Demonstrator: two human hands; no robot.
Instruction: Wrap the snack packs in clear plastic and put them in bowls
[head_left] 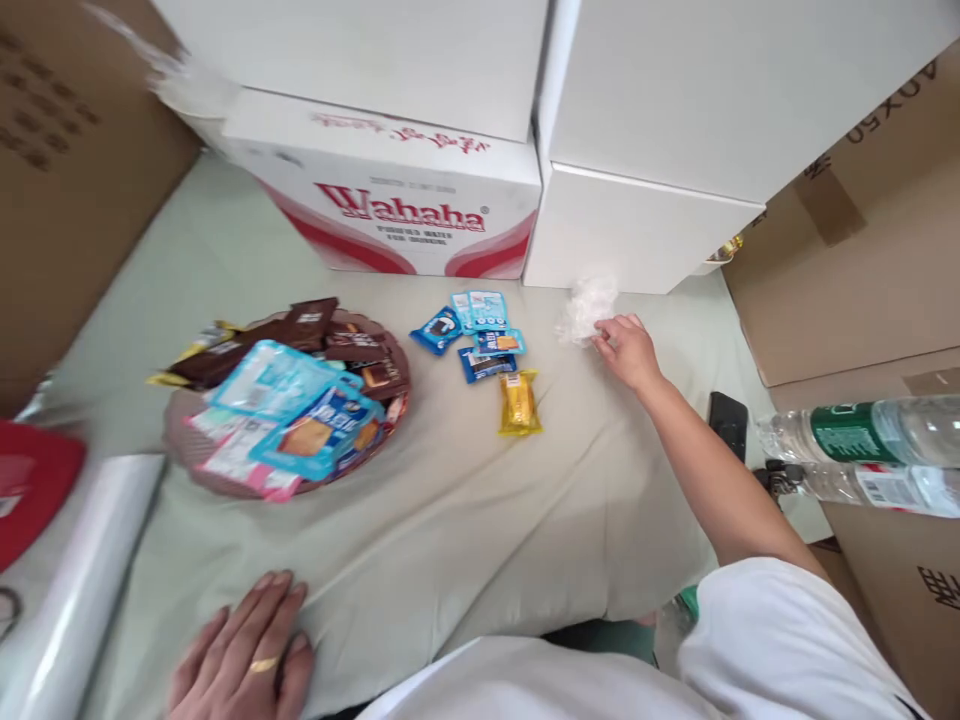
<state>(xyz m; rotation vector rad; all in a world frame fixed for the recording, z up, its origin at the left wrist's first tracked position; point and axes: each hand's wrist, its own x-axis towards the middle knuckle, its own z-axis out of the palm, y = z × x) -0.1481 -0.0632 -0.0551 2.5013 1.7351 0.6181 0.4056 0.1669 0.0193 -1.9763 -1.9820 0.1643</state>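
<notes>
My right hand (628, 348) reaches out to the far side of the cloth, its fingers closed on the near edge of a crumpled clear plastic bag (586, 308). To its left lie several small snack packets: a yellow wrapped snack (519, 402), a dark blue packet (487, 364) and light blue packets (487, 308). My left hand (244, 650) rests flat on the cloth near the front edge, holding nothing, with a ring on one finger. Beyond it stands a scalloped plate (180, 432) heaped with brown, blue and pink snack packets.
A Wahaha carton (405, 215) and white boxes (637, 220) line the back. Plastic bottles (847, 432) lie at right beside a black phone (727, 425) and a large cardboard box (862, 270). A white roll (90, 580) and a red object (37, 480) are at left.
</notes>
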